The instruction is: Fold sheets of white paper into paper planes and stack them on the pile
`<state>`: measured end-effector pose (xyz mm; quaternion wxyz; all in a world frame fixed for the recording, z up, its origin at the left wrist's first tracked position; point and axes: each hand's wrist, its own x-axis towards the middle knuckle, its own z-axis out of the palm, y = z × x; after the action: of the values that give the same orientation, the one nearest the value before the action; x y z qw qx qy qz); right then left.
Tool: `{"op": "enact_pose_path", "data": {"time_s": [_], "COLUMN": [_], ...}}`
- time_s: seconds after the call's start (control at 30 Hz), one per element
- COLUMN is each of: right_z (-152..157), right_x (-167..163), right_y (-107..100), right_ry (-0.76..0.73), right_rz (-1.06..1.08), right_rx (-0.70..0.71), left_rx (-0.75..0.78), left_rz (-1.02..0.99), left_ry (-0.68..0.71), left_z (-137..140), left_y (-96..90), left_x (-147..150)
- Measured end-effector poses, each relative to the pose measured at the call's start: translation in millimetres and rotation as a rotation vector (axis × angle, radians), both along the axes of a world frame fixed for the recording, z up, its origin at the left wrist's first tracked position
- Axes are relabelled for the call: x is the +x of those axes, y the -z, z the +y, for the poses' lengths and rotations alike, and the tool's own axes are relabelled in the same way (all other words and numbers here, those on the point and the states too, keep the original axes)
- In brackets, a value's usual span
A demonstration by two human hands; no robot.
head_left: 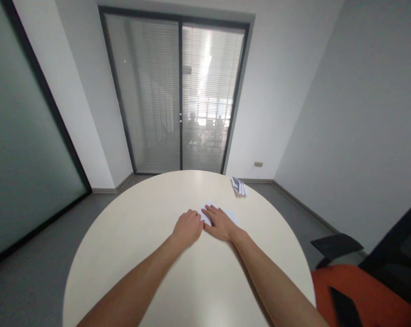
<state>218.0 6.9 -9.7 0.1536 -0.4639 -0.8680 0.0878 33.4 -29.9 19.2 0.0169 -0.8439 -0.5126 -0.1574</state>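
Observation:
A white piece of paper (pixel 232 215) lies on the round table, mostly covered by my hands. My right hand (pixel 219 222) rests flat on it, fingers stretched out to the left and the thumb apart. At the paper's left edge is my left hand (pixel 189 227), its fingers curled and closed on that edge. The fingertips of the two hands nearly meet. How the paper lies beneath them is hidden.
The pale round table (pixel 130 254) fills the middle of the view. Near its far right edge lies a folded printed paper (pixel 239 186). An office chair with an orange seat (pixel 358 290) stands close on the right. Glass doors with blinds (pixel 178 95) are beyond.

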Motion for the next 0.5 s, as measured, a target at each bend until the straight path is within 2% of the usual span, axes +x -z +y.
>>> {"op": "enact_pose_path", "data": {"time_s": [0.13,0.23,0.33,0.5], "right_z": [3.7,3.5,2.2,2.5], "right_x": [4.2,8.7,12.9,15.2], "right_y": [2.0,-2.3,-9.2,-20.8], "right_ry": [0.034,0.098,0.095,-0.061], "right_rz": [-0.044,-0.077,-0.06,0.039], "right_rx": [-0.106,-0.13,-0.047,0.08], "left_rx": [0.011,0.048,0.055,0.062], "left_rz": [0.07,0.102,0.092,0.057], "left_ry": [-0.02,-0.004,-0.025,-0.115], "left_z": [-7.1,-9.9,-8.8,2.1], "left_y": [-4.0,-2.1,1.5,2.9], "left_x": [5.2,6.6,5.4,-7.5]}}
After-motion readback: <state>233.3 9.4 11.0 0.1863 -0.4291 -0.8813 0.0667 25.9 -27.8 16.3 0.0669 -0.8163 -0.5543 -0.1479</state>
